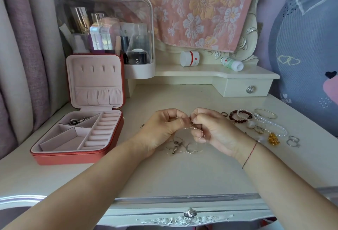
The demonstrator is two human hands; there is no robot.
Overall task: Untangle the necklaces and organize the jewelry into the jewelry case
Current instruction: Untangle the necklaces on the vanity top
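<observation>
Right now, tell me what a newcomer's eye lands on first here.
Mid-table, the left hand and right hand pinch the tangled necklaces between them. At left stands the open red jewelry case, pink-lined; at right lie loose bracelets and rings.

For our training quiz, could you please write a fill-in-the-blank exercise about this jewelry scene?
1. The jewelry case sits to the ____ of the left hand.
2. Its lid is ____, not shut.
3. The bracelets lie to the ____ of the right hand, which pinches a necklace.
Missing words: left, open, right.
</observation>
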